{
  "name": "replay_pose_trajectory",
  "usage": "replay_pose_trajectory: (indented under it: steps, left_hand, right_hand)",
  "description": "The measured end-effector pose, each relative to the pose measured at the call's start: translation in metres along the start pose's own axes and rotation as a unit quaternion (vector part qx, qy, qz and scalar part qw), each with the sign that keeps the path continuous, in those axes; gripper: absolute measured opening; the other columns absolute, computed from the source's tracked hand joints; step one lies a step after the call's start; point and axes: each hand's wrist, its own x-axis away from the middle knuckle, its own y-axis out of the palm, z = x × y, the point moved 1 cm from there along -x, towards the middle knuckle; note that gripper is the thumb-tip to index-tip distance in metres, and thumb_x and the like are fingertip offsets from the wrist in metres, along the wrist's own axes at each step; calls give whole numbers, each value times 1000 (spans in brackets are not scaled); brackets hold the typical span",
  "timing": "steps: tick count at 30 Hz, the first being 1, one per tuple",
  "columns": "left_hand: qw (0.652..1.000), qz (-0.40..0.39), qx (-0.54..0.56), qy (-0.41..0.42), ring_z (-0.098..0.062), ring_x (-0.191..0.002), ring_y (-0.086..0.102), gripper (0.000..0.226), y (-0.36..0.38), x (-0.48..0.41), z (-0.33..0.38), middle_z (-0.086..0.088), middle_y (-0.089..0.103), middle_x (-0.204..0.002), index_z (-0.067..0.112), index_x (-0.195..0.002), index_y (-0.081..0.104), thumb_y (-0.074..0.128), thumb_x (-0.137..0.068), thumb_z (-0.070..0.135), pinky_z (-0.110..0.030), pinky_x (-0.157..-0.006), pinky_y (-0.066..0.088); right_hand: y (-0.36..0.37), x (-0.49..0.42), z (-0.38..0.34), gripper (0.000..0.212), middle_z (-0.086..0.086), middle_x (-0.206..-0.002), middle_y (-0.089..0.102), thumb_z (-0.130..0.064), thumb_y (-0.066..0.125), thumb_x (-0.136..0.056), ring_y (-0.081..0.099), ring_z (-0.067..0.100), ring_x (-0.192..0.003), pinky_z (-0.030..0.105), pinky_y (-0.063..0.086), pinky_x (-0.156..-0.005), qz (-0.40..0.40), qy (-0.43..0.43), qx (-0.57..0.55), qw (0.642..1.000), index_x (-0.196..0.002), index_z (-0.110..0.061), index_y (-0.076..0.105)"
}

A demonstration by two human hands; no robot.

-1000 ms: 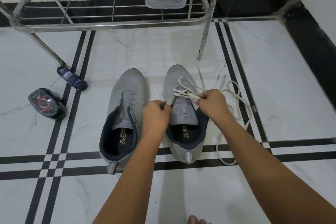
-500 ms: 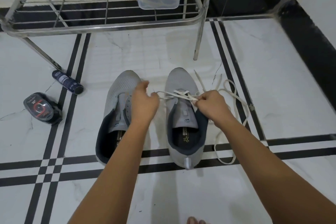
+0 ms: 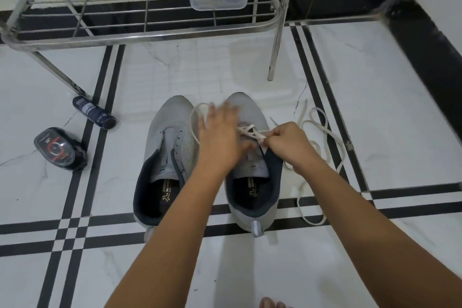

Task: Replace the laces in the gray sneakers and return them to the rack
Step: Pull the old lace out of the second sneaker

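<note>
Your right hand (image 3: 287, 144) is clamped on the white lace (image 3: 247, 130), pinching it right at the eyelets of the half-laced sneaker (image 3: 252, 112), so that side's anchored. Your left hand (image 3: 220, 137) is over the toe end of the same shoe. The fingers look stretched out, but it's blurry, and honestly I can't tell if it's got the lace underneath or is just brushing it. A slack loop curls round beside those fingers.

The rest of the lace trails across the floor (image 3: 375, 107) to the right of the shoe. The bare sneaker (image 3: 172, 130) sits just beside it on the left with nothing threaded, and both are on the floor in front of the rack (image 3: 150, 35).

Handling-wise, I'd guess that lace is flat, floppy and weighs nothing, so it won't push through a hole on its own. Take it by the stiff tip, close to the end. The shoe looks light with a soft mesh top, and it'll probably skate on that shiny tile when you tug. So pin it at the eyelet flap while you pull. For the rack, grab it by the heel collar.
</note>
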Motion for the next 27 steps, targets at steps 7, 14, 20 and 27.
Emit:
replay_pose_trajectory:
  steps: [7, 14, 20, 27]
  left_hand:
    - [848, 266, 406, -213, -9, -69, 56, 17, -13, -1, -31, -2, 69, -90, 11, -91, 71, 54, -89, 11, -15, -66, 42]
    - [993, 3, -86, 80, -21, -140, 24, 37, 11, -5, 15, -2, 51, -135, 22, -125, 55, 56, -90, 33, -42, -116, -2]
    - [991, 68, -102, 47, -23, -121, 44, 28, 1, -12, -8, -5, 59, -119, 13, -111, 62, 46, -95, 30, -39, -115, 7]
    - [984, 55, -134, 107, -27, -114, 47, 20, -2, -16, 3, -9, 61, -110, 7, -104, 62, 48, -92, 14, -41, -112, 19]
  right_hand:
    - [-6, -1, 3, 29, 9, -70, 45, -6, 60, -81, 40, 18, -59, 25, 26, -49, -4, 30, -29, 999, -97, 17, 59]
    - [1, 1, -5, 10, 12, -66, 46, -4, 56, -76, 43, 21, -62, 30, 34, -54, -20, 11, -16, 1000, -71, 3, 62]
    - [-2, 3, -1, 11, 10, -62, 40, -4, 58, -76, 39, 20, -53, 19, 32, -41, -26, 27, -49, 998, -67, -9, 55]
    - [-1, 1, 1, 7, 12, -66, 43, -3, 59, -78, 43, 21, -58, 18, 35, -40, -31, 32, -69, 997, -71, -7, 59]
